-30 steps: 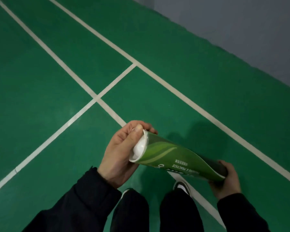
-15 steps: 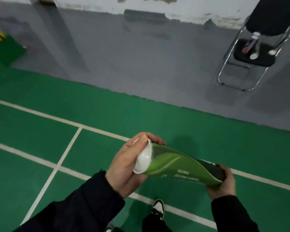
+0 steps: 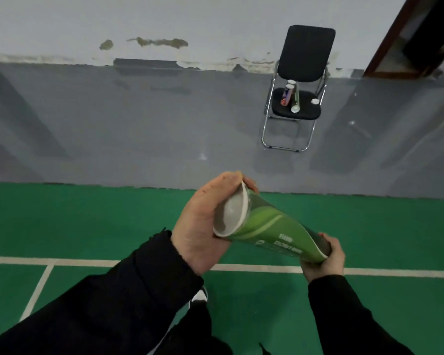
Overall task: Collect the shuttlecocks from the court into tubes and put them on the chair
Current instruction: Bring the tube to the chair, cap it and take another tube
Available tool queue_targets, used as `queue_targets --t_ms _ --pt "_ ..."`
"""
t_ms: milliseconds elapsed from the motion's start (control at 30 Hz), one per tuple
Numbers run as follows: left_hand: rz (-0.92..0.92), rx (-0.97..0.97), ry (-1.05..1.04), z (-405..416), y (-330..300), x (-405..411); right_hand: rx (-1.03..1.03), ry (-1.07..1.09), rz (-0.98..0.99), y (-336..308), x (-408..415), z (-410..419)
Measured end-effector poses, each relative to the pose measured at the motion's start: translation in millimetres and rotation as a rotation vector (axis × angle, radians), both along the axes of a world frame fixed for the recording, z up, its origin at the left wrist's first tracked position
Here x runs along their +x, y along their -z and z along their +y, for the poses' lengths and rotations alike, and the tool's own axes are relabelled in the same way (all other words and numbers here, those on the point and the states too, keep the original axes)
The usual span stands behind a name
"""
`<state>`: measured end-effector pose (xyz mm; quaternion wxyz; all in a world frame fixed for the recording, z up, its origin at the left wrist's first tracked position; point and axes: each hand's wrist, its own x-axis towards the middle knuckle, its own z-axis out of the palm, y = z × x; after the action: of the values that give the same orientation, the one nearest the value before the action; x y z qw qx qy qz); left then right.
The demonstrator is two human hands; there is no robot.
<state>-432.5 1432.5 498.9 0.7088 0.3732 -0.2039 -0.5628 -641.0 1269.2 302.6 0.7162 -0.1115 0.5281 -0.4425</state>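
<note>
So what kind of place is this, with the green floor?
Most likely an indoor badminton court. The green floor has white court lines, both hands hold a green shuttlecock tube, and more tubes lie on a folding chair by the wall.

Indoor badminton hall: green court floor, white lines, grey surround, folding chair by wall.
</note>
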Motion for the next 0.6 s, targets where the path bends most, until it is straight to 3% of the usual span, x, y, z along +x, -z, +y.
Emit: queue_targets --t_ms 133,267,367,533,600 --pt "0.068 0.092 0.067 -75.1 15.5 29.0 0.028 0.059 0.056 19.6 3.4 -49.1" --pt "0.173 0.277 0.352 -137.3 31.3 74.4 -0.032 0.148 0.052 12.4 4.4 -122.7" --pt "0.253 0.227 0.530 -172.9 33.9 92.9 -0.071 0.176 0.112 -4.2 -5.9 -175.1" --pt "0.330 0.194 0.463 -234.2 45.9 87.6 -0.149 0.238 0.171 -19.8 -22.5 -245.9" --pt "0.258 0.209 0.354 -271.0 48.7 84.6 -0.143 0.264 0.177 -14.5 -20.5 -269.7"
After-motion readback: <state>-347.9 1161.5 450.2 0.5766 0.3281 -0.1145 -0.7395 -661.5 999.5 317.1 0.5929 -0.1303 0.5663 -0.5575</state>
